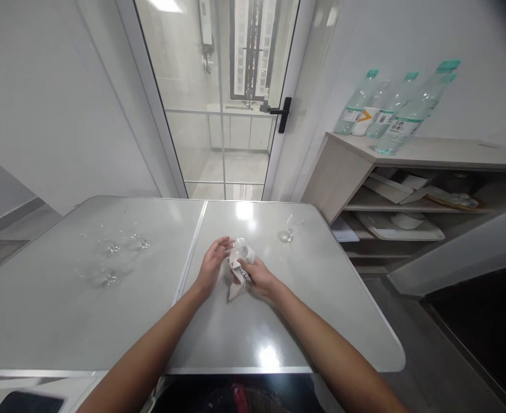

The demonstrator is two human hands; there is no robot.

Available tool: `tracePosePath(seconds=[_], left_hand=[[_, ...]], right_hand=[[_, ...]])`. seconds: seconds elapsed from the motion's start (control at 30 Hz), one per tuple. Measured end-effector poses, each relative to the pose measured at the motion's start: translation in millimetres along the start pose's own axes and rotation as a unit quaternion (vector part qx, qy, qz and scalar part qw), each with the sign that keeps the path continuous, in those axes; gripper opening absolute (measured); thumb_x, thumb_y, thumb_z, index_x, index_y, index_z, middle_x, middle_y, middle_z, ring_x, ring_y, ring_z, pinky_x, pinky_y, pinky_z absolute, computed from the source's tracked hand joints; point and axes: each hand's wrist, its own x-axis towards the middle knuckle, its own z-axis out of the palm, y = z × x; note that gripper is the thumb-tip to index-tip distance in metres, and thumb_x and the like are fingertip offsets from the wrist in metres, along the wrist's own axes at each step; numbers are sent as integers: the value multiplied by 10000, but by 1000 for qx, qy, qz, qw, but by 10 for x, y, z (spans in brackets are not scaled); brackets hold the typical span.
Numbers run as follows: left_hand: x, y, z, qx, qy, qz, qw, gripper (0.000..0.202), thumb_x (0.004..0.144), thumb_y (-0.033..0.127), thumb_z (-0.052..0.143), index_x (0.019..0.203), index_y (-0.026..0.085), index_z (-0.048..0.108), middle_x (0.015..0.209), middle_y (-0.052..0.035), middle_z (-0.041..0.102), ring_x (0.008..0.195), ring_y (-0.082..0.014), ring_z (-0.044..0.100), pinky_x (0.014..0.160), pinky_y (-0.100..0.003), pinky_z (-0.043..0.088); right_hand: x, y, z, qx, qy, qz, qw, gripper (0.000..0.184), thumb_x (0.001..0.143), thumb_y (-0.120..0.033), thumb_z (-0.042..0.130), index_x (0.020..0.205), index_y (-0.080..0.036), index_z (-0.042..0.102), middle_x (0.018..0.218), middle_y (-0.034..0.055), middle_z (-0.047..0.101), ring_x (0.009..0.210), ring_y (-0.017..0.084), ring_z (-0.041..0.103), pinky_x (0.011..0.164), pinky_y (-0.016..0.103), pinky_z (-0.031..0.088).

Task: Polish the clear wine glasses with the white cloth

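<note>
A pale grey folding table (pixel 106 321) was seen across the lower view, with a seam running down its middle. Behind it a glazed door (pixel 222 97) with a black handle (pixel 283 113) was shown. To the right a light wooden shelf unit (pixel 347 166) was seen, and four clear water bottles (pixel 392 112) with green caps were stood on its top. A group of clear glasses (pixel 113 258) was set on the left half of the table, well apart from the hands, and a single stemmed glass (pixel 287 232) was placed on the right half, near the right hand.

Just right of the seam, a white cloth (pixel 236 281) was held between both hands above the table. Its long axis was tilted, with the bunched end up and away from the person and the narrow tail pointed down and left toward the tabletop. The left hand (pixel 212 265) was cupped against the bunched end, fingers curved around it. The right hand (pixel 259 275) was closed on the cloth's middle. A rounded clear object (pixel 240 249), seemingly a glass, was wrapped at the top; its direction could not be told
</note>
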Motion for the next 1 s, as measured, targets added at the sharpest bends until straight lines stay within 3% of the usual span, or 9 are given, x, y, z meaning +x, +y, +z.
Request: tracePosePath(seconds=[0.1,0.17,0.27,0.4,0.5,0.67,0.77,0.87,1.0], left_hand=[[-9,65,33,-91,-81,-67,990,561,931,515,695,1375,185,607,1486,-199,593,1311,-355,615,1045,-474,513],[4,59,26,-79,-81,-74,991,557,915,490,730,1363,181,612,1473,-204,604,1290,-357,635,1039,-486,523],[31,-15,-1,-4,-36,-16,999,571,866,450,801,1337,186,614,1384,-184,662,1278,-331,648,1122,-509,477],[34,-89,-16,39,-10,42,998,651,799,382,874,1363,213,596,1398,-164,649,1304,-315,634,1188,-521,430],[12,-30,-25,-21,-30,22,999,625,827,398,847,1367,191,611,1404,-186,645,1303,-340,635,1161,-527,457],[-12,119,-39,-103,-88,-41,990,674,833,493,819,1380,148,629,1433,-231,619,1270,-392,651,1050,-511,532],[3,81,-40,-55,-44,18,997,686,795,475,860,1360,162,627,1394,-217,651,1225,-353,678,1063,-491,521],[24,5,-53,28,2,64,998,681,739,365,921,1327,182,630,1353,-190,681,1227,-324,680,1102,-475,490],[22,18,-96,-21,-48,21,998,675,760,434,897,1320,155,643,1366,-224,670,1238,-363,674,1082,-507,506]], right_hand=[[-74,-22,95,6,-85,62,994,532,728,-650,860,816,-184,621,647,3,624,552,139,541,549,281,473],[-69,-22,122,-14,-86,61,994,562,736,-699,823,831,-189,606,658,4,626,551,139,533,559,288,472],[-15,-30,91,-141,-35,-27,989,517,760,-641,819,933,-193,627,787,20,688,684,169,593,673,304,500],[18,-86,12,-313,23,-118,942,386,782,-472,833,1006,-208,664,918,33,730,847,203,618,779,309,495],[-29,-126,11,-236,-10,-85,968,373,778,-476,837,959,-199,664,850,24,713,774,188,612,729,300,495],[-103,-127,73,-60,-190,57,978,430,784,-573,797,797,-188,606,636,-10,605,553,158,535,632,331,493],[-78,-101,87,-151,-75,-45,985,379,790,-517,809,899,-198,635,752,2,660,691,172,583,704,300,473],[-55,-114,72,-299,39,-118,946,329,766,-428,842,928,-218,649,795,6,670,784,194,589,748,293,449],[-102,-192,66,-202,-51,-50,977,360,776,-475,835,927,-204,652,785,6,664,718,173,580,707,295,463]])
